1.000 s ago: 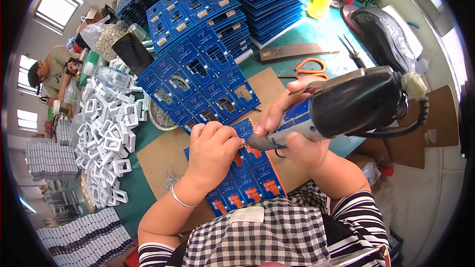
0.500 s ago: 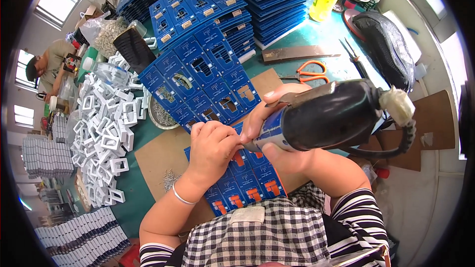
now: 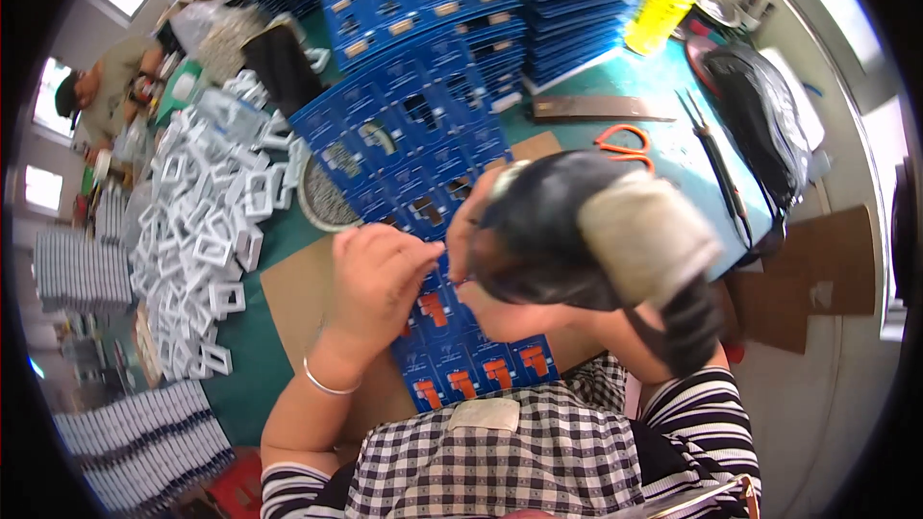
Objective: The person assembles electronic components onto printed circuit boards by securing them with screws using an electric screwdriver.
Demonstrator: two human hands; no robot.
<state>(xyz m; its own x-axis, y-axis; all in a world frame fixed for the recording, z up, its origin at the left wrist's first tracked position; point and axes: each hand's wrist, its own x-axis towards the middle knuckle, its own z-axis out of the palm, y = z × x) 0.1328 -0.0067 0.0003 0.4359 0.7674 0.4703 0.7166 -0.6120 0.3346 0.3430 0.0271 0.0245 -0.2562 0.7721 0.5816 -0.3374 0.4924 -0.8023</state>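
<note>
My right hand (image 3: 505, 315) is wrapped round a thick black electric screwdriver (image 3: 548, 231), whose cloth-wrapped cable end tilts up and is smeared by motion. Its tip is hidden behind the body. Just left of it, my left hand (image 3: 375, 279) has thumb and fingers pinched together over the work; whatever is between them is too small to name. Below both hands a blue panel (image 3: 471, 356) with orange parts in its cutouts lies against my checked apron. Beyond it, another blue panel (image 3: 385, 101) with open cutouts slants back over a stack.
White plastic frames (image 3: 207, 221) are heaped at the left, beside a bowl of small metal pieces (image 3: 327, 202). Stacked blue panels (image 3: 577, 0) stand at the back. Orange-handled scissors (image 3: 625, 141), tweezers (image 3: 716, 159) and a yellow bottle (image 3: 663, 0) lie or stand right. Another person (image 3: 115, 86) sits far left.
The screwdriver has swung leftward and more upright, its back end now nearer the view. My left hand has shifted slightly left, still pinched. The whole view has turned a little.
</note>
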